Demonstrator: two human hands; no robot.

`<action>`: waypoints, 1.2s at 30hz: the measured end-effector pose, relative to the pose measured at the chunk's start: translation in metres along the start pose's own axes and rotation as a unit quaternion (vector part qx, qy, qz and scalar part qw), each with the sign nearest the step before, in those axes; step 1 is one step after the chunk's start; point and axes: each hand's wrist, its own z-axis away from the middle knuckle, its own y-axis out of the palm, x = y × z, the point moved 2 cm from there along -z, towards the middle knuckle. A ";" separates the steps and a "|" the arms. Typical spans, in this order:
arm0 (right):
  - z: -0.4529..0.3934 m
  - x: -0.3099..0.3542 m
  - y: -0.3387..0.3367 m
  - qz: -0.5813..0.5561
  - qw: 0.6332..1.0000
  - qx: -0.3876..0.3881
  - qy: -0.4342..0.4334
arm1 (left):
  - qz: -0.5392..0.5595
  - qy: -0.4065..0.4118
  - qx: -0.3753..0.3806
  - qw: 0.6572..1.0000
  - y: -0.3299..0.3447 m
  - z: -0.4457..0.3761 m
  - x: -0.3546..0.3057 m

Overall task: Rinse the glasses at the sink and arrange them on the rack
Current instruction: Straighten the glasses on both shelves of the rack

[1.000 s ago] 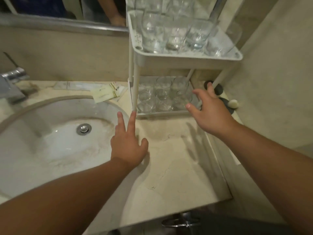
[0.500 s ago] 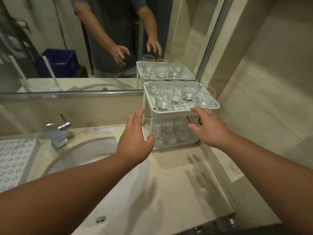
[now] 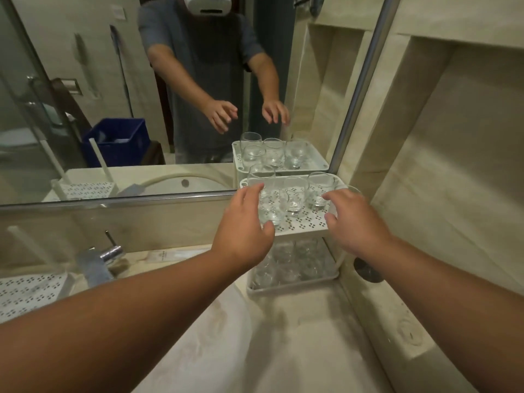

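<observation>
Both hands reach fwd, fingers spread & loose, holding nothing. Left hand (image 3: 244, 232) at front-left corner of two-tier rack (image 3: 300, 225); right hand (image 3: 353, 219) at its right edge. Clear glasses (image 3: 293, 198) stand on top tier btwn hands, more on lower tier (image 3: 289, 268) below, on bench (image 3: 312, 336). Faucet (image 3: 97, 260) left of left hand.
</observation>
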 end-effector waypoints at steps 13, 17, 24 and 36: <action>-0.114 -0.060 -0.009 -0.067 0.991 0.110 -0.041 | -0.212 -0.023 0.044 0.976 0.035 -0.066 -0.032; -0.128 -0.052 0.005 -0.051 0.983 0.164 -0.065 | -0.277 -0.004 0.074 0.958 0.045 -0.082 -0.045; -0.137 -0.013 0.018 -0.018 0.958 0.222 -0.180 | -0.294 -0.052 0.072 0.952 0.048 -0.084 -0.038; -0.164 0.021 0.029 -0.015 0.958 0.220 -0.184 | -0.215 -0.075 0.090 0.970 0.040 -0.085 -0.006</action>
